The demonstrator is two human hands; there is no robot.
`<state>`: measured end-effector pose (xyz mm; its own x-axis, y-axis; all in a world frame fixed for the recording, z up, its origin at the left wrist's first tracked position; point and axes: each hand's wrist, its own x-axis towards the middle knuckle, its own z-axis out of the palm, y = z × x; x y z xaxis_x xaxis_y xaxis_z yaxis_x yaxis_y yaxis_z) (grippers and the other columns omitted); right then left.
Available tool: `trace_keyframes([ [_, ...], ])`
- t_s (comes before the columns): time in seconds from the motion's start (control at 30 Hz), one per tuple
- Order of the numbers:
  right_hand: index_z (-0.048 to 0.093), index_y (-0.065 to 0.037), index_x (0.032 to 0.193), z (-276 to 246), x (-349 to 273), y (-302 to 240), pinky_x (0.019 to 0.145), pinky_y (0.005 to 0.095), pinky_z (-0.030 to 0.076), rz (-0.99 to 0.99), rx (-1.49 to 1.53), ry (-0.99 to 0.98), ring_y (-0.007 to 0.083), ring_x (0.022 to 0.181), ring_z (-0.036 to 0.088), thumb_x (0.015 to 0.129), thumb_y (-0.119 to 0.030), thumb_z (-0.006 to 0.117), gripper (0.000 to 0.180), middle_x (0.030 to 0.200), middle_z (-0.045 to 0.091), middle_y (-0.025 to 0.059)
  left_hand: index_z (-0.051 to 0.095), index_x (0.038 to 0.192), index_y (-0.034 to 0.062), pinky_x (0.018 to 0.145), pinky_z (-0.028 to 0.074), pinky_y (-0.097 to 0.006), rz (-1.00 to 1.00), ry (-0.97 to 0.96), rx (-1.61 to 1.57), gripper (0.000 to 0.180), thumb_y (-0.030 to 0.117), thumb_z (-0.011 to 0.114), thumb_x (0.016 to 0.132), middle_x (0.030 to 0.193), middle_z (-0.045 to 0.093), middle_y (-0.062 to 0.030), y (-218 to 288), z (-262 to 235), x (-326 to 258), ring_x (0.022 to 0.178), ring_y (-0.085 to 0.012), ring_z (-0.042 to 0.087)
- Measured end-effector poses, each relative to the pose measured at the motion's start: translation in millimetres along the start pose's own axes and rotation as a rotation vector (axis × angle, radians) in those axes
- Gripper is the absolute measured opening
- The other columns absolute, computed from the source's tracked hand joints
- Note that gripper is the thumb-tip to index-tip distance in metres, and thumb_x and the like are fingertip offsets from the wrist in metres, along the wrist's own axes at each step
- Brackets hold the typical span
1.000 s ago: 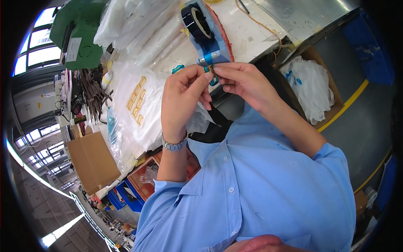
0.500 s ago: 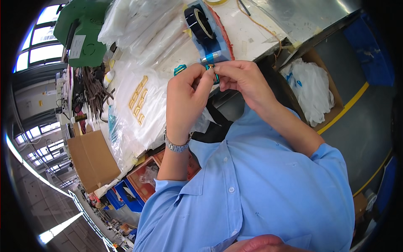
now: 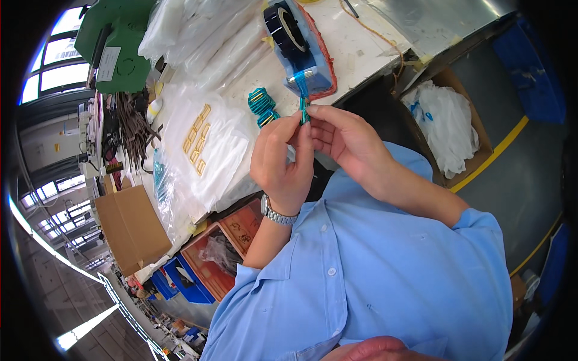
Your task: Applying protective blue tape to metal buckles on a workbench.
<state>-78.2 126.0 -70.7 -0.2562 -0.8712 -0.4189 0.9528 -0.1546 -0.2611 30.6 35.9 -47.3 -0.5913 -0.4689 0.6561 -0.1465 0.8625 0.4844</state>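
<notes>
hands pinch a small green-wrapped piece at a cluttered workbench

white bench top (image 3: 361, 45) ran across the upper part of the view, crowded with clear plastic bags (image 3: 198, 36) and a white sheet carrying small gold-coloured rectangular parts (image 3: 197, 139). a blue tape dispenser (image 3: 304, 51) with a dark roll stood near the bench edge, its blue-green tape hanging down. two small coils wound in teal tape (image 3: 262, 107) lay just beside it. the left hand (image 3: 283, 162) was closed, its fingers curled, thumb and forefinger pinching a small green-taped piece (image 3: 304, 114). the right hand (image 3: 346, 141) was partly closed, its fingertips gripping the same piece just below the dispenser. a green machine (image 3: 117, 42) bearing a pale rectangular label stood far left. a flat brown carton (image 3: 129, 228) leaned below the bench, and an open cardboard box (image 3: 475, 162) holding white plastic sat on the floor at right.
</notes>
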Motion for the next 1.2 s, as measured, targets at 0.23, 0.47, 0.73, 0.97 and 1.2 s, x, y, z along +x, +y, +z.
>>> trace_keyframes([
  [0.23,0.074,-0.011,0.113,-2.2,-8.1,2.8,0.091,0.0263,0.054,0.135,0.102,-0.006,0.0077,0.096,0.069,0.103,-0.024,0.068,0.017,0.104,0.074,-0.0018,0.072,0.099,-0.0008,0.06,0.053,-0.032,-0.011,-0.048,-0.017,0.017,-0.007,0.076,0.084,0.085,0.07,-0.0127,11.0,-4.6,15.2,0.067,-0.0224,0.066],
  [0.47,0.072,-0.016,0.111,-11.4,5.8,6.1,0.082,0.0248,0.047,0.198,0.164,-0.016,0.0056,0.096,0.066,0.103,-0.026,0.069,0.013,0.103,0.072,-0.006,0.071,0.094,0.0,0.059,0.052,-0.028,-0.172,-0.187,0.033,0.007,-0.003,0.073,0.088,0.077,0.069,-0.0074,14.0,-4.1,32.2,0.062,-0.015,0.064],
  [0.73,0.072,-0.015,0.111,-11.2,8.9,3.0,0.077,0.0251,0.047,0.215,0.206,-0.002,0.007,0.095,0.066,0.102,-0.024,0.071,0.013,0.103,0.072,-0.0046,0.072,0.093,0.0,0.06,0.051,-0.025,-0.143,-0.228,0.073,0.004,-0.002,0.072,0.089,0.076,0.069,-0.0055,8.9,-2.2,44.7,0.062,-0.0104,0.065],
  [0.97,0.072,-0.011,0.119,-29.4,16.2,-10.7,0.081,0.0266,0.052,0.229,0.161,-0.13,0.01,0.1,0.068,0.104,-0.025,0.068,0.021,0.109,0.074,-0.0003,0.07,0.092,-0.0003,0.059,0.051,-0.027,-0.082,-0.471,0.108,0.004,0.0,0.071,0.089,0.074,0.067,-0.0073,0.4,-10.8,76.1,0.062,-0.013,0.065],
  [1.2,0.075,-0.002,0.119,-24.6,32.1,-29.0,0.078,0.0234,0.054,-0.158,-0.389,-0.124,0.011,0.092,0.073,0.103,-0.023,0.07,0.027,0.104,0.077,0.0038,0.066,0.088,-0.0001,0.06,0.052,-0.036,-0.142,-0.57,0.006,0.005,0.0,0.069,0.084,0.075,0.066,-0.0147,0.5,-15.4,89.8,0.063,-0.0263,0.064],
])
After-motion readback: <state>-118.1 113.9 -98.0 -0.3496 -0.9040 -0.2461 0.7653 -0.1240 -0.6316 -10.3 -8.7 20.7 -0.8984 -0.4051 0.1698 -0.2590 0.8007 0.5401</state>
